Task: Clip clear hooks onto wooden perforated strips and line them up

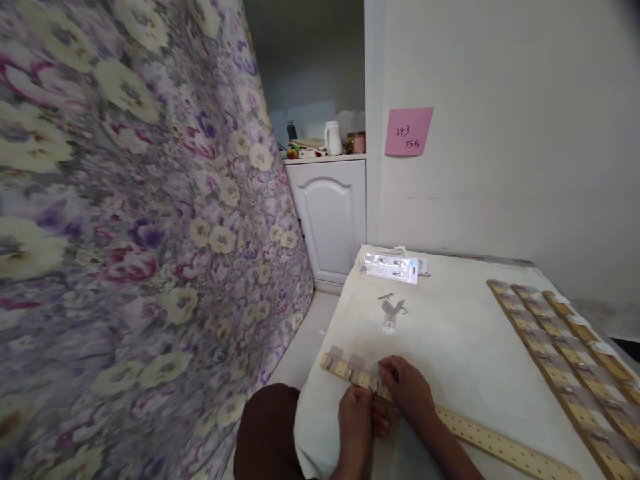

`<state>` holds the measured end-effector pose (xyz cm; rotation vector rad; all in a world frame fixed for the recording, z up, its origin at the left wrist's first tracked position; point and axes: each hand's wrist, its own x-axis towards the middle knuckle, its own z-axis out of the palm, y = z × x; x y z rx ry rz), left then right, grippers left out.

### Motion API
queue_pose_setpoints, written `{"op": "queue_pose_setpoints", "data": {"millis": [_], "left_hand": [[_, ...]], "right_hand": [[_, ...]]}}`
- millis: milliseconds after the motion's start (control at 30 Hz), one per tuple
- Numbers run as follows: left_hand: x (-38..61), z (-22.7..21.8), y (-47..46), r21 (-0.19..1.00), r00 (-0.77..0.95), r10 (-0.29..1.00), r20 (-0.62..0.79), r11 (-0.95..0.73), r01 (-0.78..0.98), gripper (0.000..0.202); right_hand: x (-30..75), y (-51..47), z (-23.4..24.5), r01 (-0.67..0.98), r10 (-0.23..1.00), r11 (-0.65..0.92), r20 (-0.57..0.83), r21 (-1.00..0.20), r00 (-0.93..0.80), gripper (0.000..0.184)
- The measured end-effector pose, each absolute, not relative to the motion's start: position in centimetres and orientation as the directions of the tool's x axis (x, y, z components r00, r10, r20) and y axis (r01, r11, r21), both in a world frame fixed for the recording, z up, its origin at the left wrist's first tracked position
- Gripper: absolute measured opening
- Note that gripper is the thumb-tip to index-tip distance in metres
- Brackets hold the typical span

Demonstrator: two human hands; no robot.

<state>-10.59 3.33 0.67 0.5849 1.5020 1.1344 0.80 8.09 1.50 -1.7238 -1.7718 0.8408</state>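
Observation:
A long, pale wooden strip [493,440] with rows of small holes lies slantwise near the table's front edge. Metal hooks with clear plastic pieces sit along its left end, among them one hook [329,362] at the tip. My left hand [357,413] is curled at the strip's near edge, its fingers closed around it beside another hook [376,385]. Just across from it, my right hand [407,387] has thumb and fingertips pinched together over the strip. Whatever those fingertips hold is too small to make out. The strip's middle is hidden behind my right hand and forearm.
Loose hooks with clear plastic pieces [393,307] lie farther up the white table [450,320]. Behind them is a clear blister pack [390,267]. Several finished-looking hook strips [545,373] line the right side. A floral curtain [150,233] hangs at left.

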Motion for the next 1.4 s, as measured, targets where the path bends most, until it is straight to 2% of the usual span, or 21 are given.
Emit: {"op": "queue_pose_setpoints", "data": {"millis": [1067,1400], "left_hand": [[-10.7,1.03,3.48,0.889,-0.236,0.858,-0.456,0.427,-0.163,0.023],[-10.67,0.58,3.4,0.897,-0.235,0.867,-0.44,0.412,-0.159,0.032]], "right_hand": [[0.8,7.74,1.6,0.686,0.998,0.048,0.001,-0.726,-0.069,0.021],[0.84,7.63,1.73,0.675,0.997,0.037,-0.017,-0.737,-0.073,0.025]]}}
